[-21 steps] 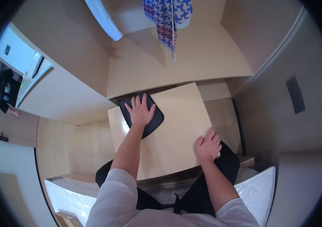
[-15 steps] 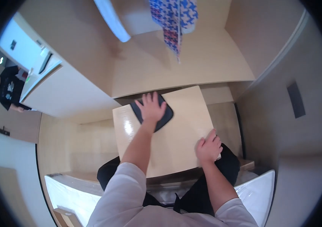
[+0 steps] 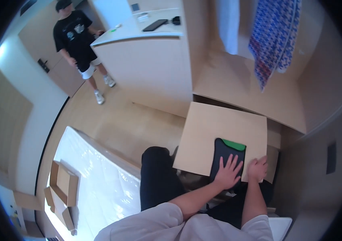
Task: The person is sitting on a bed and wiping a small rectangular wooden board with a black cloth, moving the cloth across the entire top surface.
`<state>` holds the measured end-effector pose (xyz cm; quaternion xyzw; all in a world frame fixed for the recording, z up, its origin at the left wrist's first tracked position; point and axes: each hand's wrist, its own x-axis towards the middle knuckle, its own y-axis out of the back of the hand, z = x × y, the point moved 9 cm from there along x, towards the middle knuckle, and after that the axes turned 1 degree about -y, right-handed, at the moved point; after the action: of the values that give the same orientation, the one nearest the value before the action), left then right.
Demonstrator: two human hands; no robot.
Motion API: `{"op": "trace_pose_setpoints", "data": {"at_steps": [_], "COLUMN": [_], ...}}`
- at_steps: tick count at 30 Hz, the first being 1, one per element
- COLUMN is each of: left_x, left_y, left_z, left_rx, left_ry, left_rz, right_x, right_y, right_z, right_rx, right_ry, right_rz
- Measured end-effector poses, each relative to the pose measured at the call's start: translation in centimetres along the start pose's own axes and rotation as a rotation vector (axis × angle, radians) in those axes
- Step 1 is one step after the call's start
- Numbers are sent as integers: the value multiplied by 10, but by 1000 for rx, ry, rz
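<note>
A square light-wood board (image 3: 203,138) sits over my knees, in front of the wardrobe. Lying flat on it is a thin black pad (image 3: 220,154) with a green strip along its far end; its near end reaches past the board's front edge. My left hand (image 3: 228,173) rests palm down on the pad, fingers spread. At the board's right front corner, my right hand (image 3: 257,168) has its fingers bent over the edge, with the fingertips partly out of sight.
An open cardboard box (image 3: 64,184) lies on a plastic-covered mattress (image 3: 98,172) at left. Clothes (image 3: 275,38) hang in the open wardrobe (image 3: 243,80). A person (image 3: 76,38) stands beside a counter (image 3: 139,34) holding a phone (image 3: 155,25). A wall (image 3: 319,160) closes the right side.
My view has swung left. My left hand and the pad have come from the board's far left to its near right; the pad's green strip now shows. My right hand stays at the right edge.
</note>
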<state>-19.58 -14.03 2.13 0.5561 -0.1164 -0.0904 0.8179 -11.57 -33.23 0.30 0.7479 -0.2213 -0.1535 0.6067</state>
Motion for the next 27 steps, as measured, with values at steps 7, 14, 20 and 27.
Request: {"op": "trace_pose_setpoints", "data": {"at_steps": [7, 14, 20, 27], "left_x": [-47, -71, -68, -63], "left_y": [35, 94, 84, 88], "left_z": [-36, -264, -267, -263], "left_rx": [-250, 120, -204, -194], "left_ry": [-14, 858, 913, 934], "left_rz": [61, 181, 146, 99], "right_x": [-47, -187, -122, 8], "right_y": [21, -17, -23, -47], "right_z": [-28, -130, -162, -217], "right_rx": [173, 37, -56, -133], "right_ry": [517, 812, 716, 601], "right_rz": [307, -344, -277, -217]}}
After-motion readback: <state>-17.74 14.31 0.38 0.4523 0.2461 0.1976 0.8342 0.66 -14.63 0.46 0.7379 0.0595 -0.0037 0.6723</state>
